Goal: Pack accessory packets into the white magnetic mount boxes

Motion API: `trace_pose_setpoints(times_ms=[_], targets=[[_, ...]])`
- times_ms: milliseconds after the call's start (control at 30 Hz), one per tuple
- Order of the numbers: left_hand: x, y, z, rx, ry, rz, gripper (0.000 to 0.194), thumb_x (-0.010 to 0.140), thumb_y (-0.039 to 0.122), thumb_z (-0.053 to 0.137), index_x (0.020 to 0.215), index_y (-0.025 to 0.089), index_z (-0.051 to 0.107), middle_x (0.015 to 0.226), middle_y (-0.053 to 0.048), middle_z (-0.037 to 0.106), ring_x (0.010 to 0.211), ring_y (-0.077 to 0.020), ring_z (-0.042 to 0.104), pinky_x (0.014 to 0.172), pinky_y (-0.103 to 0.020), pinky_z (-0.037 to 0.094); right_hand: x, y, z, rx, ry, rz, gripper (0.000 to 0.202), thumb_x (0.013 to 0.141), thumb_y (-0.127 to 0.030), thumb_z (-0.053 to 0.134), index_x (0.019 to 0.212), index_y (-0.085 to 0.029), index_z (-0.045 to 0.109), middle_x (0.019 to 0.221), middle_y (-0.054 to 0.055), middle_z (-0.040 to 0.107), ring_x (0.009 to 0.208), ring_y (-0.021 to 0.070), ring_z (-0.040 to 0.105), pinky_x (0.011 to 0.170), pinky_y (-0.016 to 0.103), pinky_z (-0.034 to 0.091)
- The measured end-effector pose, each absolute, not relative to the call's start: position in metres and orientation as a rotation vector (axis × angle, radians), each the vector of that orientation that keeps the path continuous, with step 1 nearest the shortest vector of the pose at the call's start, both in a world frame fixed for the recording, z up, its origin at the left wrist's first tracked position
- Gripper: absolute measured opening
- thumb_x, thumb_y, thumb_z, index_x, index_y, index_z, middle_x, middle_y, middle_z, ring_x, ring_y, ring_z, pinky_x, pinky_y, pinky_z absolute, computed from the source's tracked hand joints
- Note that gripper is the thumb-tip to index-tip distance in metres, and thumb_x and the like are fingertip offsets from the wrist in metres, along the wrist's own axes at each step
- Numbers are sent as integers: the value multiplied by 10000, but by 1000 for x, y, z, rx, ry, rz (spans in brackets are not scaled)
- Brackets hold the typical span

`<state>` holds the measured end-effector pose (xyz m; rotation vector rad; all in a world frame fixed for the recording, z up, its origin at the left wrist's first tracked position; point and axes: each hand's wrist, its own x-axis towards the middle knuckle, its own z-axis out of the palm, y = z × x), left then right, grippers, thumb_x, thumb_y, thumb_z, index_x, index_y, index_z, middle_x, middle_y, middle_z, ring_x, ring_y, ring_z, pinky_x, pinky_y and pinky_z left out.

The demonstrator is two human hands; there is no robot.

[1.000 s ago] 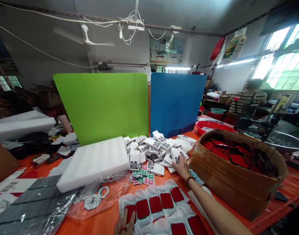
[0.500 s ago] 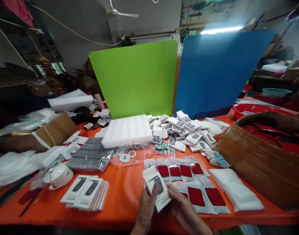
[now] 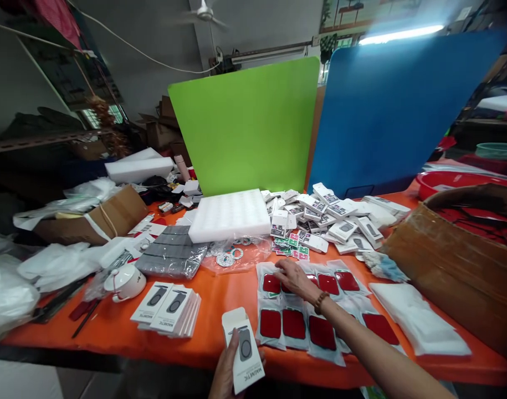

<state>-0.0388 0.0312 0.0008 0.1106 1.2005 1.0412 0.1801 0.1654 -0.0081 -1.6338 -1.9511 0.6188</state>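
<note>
My left hand (image 3: 228, 366) grips a small white box (image 3: 245, 349) printed with a grey phone holder and the word MAGNETIC; its top flap stands up. Over the back row of frosted pouches, my right hand (image 3: 297, 279) is stretched out with its fingers spread, the tips at the leftmost pouch (image 3: 271, 284) with a red square inside. Whether they touch it I cannot tell. A front row of similar pouches (image 3: 293, 324) lies below my right forearm. To the left sits a neat stack of matching printed boxes (image 3: 174, 307).
A heap of small white boxes (image 3: 319, 213) lies behind the pouches, near green and white cards (image 3: 292, 244). White foam (image 3: 232, 216) and a grey plastic-wrapped pack (image 3: 172, 252) are at centre left. A cut cardboard box (image 3: 448, 277) stands right, a white lidded pot (image 3: 125, 281) left.
My right hand has let go of the box and moved up over the back row of pouches. My left hand holds the box lower and further left. The view has shifted a little.
</note>
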Motion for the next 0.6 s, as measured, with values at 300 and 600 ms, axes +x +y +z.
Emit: trace_pose_setpoints(times_ms=[300, 600], targets=[[-48, 25, 0, 32, 1183, 1021, 468, 790, 543, 630, 923, 95, 648, 746, -117, 744, 682, -270, 726, 752, -408, 591, 155, 206, -24, -1626, -2070, 645, 111, 843, -144, 490, 739, -175, 517, 833, 60, 575, 842, 199, 499, 828, 341, 342], [-48, 22, -1, 11, 1135, 1055, 510, 764, 574, 635, 899, 83, 665, 743, -127, 738, 643, -245, 708, 730, -399, 585, 152, 212, -11, -1362, -1989, 1008, 156, 859, -273, 458, 723, -199, 435, 726, -24, 485, 660, 121, 443, 620, 239, 362]])
